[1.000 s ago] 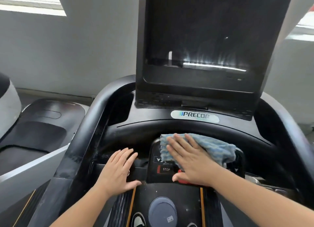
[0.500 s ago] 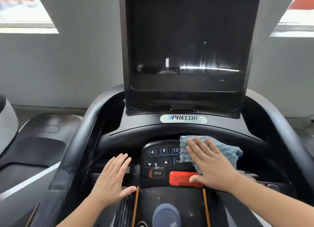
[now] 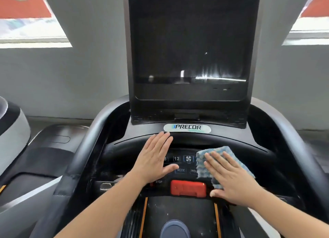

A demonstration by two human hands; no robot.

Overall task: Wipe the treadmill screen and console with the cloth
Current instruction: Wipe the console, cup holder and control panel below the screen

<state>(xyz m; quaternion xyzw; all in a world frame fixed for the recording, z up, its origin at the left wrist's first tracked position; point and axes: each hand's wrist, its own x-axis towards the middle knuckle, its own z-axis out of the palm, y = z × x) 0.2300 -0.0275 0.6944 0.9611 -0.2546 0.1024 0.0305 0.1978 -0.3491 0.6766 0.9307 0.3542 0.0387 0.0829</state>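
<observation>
hands flat on the treadmill console, cloth under the right

the tall dark screen [image 3: 188,47] stands upright, unlit, with streaky reflections low on its glass. below it the black console [image 3: 185,164] shows a precor badge [image 3: 187,128], numbered keys and a red stop bar [image 3: 188,188]. the blue-and-white cloth [image 3: 219,151], folded and nubbly, lies on the console's right side, pressed by the right hand [image 3: 231,180], fingers spread flat. the left hand [image 3: 154,157] rests open and empty on the console's left.
</observation>
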